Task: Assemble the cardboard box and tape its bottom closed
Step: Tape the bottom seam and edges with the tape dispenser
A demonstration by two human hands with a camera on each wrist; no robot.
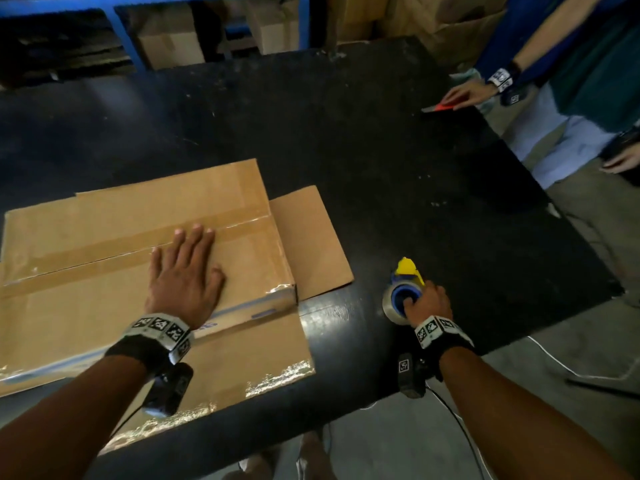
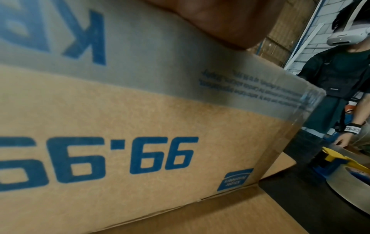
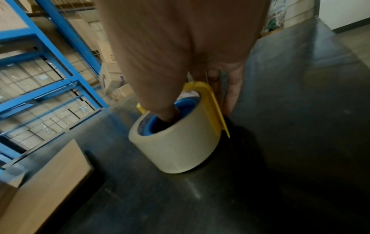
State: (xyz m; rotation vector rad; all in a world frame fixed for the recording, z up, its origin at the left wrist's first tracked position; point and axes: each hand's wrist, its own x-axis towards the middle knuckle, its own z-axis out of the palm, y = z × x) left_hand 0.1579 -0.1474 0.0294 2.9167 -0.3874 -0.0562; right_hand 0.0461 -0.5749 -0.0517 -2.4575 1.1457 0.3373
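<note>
1. My left hand [image 1: 183, 271] lies flat, fingers straight, on the taped bottom of the cardboard box [image 1: 104, 271], which sits upside down on the black table [image 1: 381, 150].
2. My right hand [image 1: 427, 301] grips the tape dispenser [image 1: 403, 296], thumb inside the blue core, roll resting on the table right of the box.
3. Clear tape [image 2: 160, 74] runs over the box edge.

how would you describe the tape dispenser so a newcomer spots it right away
On the black table, look right of the taped cardboard box, near the front edge. The tape dispenser stands there under the right hand, thumb in its blue core. It is the only round thing: a clear tape roll with a yellow guard.
</note>
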